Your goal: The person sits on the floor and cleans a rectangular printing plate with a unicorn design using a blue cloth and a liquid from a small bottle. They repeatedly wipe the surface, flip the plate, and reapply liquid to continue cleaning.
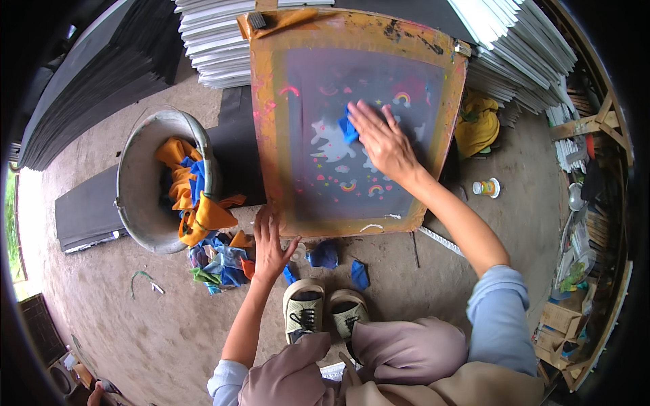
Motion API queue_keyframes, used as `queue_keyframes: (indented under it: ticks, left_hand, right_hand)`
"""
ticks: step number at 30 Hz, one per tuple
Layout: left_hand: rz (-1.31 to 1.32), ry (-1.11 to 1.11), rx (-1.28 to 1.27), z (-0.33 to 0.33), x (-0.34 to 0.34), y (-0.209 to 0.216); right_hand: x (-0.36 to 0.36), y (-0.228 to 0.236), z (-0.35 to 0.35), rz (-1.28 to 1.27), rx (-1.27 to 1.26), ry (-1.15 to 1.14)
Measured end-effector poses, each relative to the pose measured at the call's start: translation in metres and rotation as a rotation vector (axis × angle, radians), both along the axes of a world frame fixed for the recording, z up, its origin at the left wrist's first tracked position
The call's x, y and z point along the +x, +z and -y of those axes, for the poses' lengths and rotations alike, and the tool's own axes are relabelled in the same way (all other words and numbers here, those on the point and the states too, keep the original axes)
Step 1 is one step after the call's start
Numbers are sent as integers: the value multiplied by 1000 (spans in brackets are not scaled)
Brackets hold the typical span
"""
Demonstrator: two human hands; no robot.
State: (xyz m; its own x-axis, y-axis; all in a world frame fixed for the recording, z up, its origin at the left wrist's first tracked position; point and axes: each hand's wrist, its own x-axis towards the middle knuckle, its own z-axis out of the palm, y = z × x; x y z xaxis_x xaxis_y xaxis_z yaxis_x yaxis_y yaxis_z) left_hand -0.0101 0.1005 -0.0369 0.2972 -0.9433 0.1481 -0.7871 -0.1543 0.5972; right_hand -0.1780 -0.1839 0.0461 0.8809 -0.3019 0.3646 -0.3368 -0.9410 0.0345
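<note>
A silk-screen frame (269, 172) with taped, paint-stained edges stands in front of me, its grey mesh (315, 78) showing pale unicorn, rainbow and star shapes. My right hand (386, 142) lies on the mesh near its middle, fingers stretched, pressing a blue cloth (349, 127) against it. Part of that cloth is hidden under the fingers. At the frame's lower left corner, my left hand (269, 247) rests with its fingers and thumb apart, holding nothing. Its fingertips touch or nearly touch the frame's edge.
Left of the frame stands a grey bucket (139, 196) with orange and blue rags (181, 169) hanging over its rim. Coloured cloth scraps (223, 265) lie near my shoes (305, 311). White sheet stacks (217, 44) rise behind. At right are a yellow cloth (479, 125) and a small cup (485, 187).
</note>
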Motion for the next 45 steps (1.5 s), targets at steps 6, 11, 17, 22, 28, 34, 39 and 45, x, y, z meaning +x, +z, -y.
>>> queue_keyframes:
  ticks: [6, 11, 17, 22, 28, 34, 39, 45]
  left_hand:
    - [-63, -19, -29, 5, 0, -2]
    - [-60, 13, -20, 3, 0, 4]
    - [-65, -40, 36, 4, 5, 11]
    - [-77, -21, 44, 4, -2, 5]
    - [-54, 10, 27, 4, -5, 12]
    - [-423, -114, -47, 32, -28, 50]
    - [-886, 9, 66, 45, -49, 54]
    - [-1092, 199, 34, 47, -48, 43]
  right_hand:
    - [29, 33, 49, 370, -204, -388]
    - [39, -23, -34, 72, -10, 24]
    - [18, 1, 15, 129, -196, -158]
    - [17, -2, -1, 356, 33, -263]
    - [-40, -47, -76, 290, 277, -4]
    - [-36, -28, -132, 511, 960, -243]
    - [-20, -23, -143, 516, 1119, -63]
    - [-24, -37, -136, 782, 1713, -232]
